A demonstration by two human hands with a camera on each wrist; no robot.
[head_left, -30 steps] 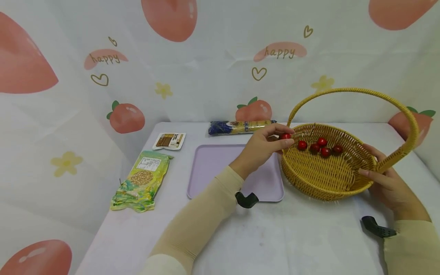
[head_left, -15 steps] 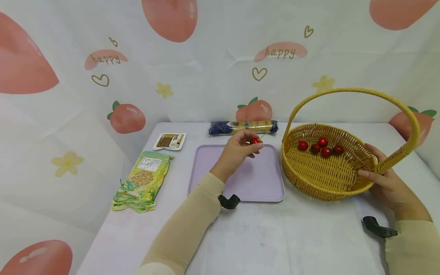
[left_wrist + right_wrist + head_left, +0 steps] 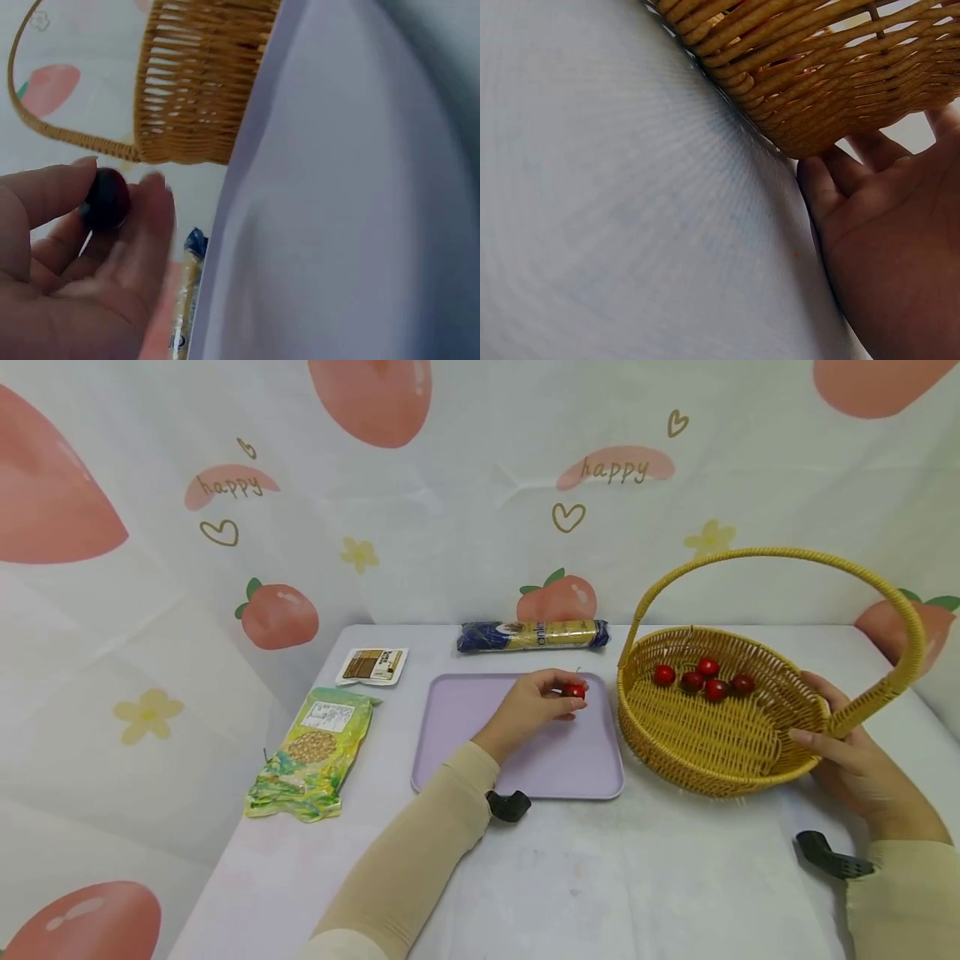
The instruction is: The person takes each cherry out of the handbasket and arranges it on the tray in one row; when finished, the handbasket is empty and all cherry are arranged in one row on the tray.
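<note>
Between the thumb and fingers of my left hand (image 3: 529,710) is a dark red cherry (image 3: 574,692) with a thin stem. That hand is over the right part of a lilac tray (image 3: 450,760); in the left wrist view the cherry (image 3: 106,199) looks nearly black. My right hand (image 3: 862,768) grips the right side of a yellow woven basket (image 3: 675,760), thumb over the rim. Its other fingers (image 3: 870,154) go round the outside, low on the weave. Several more cherries (image 3: 708,667) lie together toward the back of the basket, under its tall arched handle (image 3: 780,553).
Behind the tray lies a long blue and gold packet (image 3: 532,636). Left of the tray are a small white and brown packet (image 3: 372,667) and a green and yellow bag (image 3: 311,756). A patterned cloth (image 3: 450,527) hangs behind the white table (image 3: 585,885).
My left hand has carried the cherry left from the basket's edge to over the tray, then slightly lower and to the right. My right hand stays on the basket.
</note>
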